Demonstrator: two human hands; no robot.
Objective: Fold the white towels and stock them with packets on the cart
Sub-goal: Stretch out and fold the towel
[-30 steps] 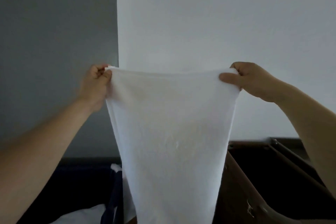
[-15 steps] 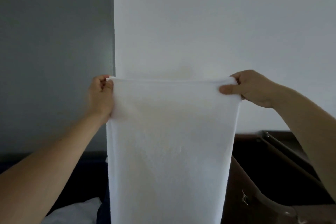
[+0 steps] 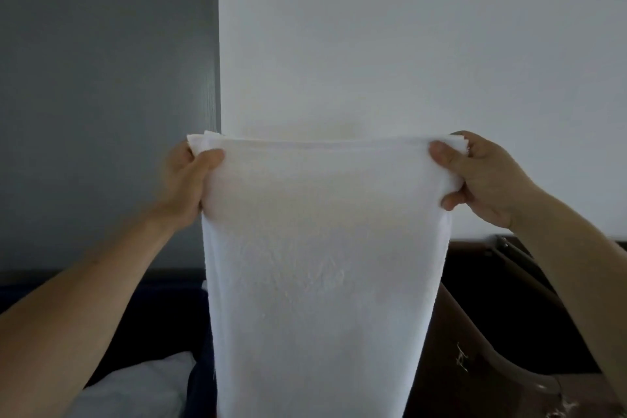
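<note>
One white towel (image 3: pixel 315 265) hangs in the air, stretched between two raised hands. The left hand (image 3: pixel 186 180) pinches its upper left corner, thumb in front; the right hand (image 3: pixel 481 176) pinches the upper right corner the same way. Layered edges show along the top. One more piece of white cloth (image 3: pixel 135 387) lies below at lower left, beside a brown cart (image 3: pixel 481 360).

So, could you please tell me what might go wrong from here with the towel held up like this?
1. The left hand and right hand grip the towel only at its top corners; a slip would probably drop it.
2. The layers at its left corner look offset, so the fold may come out uneven.
3. Its lower end hangs out of view, so it could drag or snag unseen.
</note>
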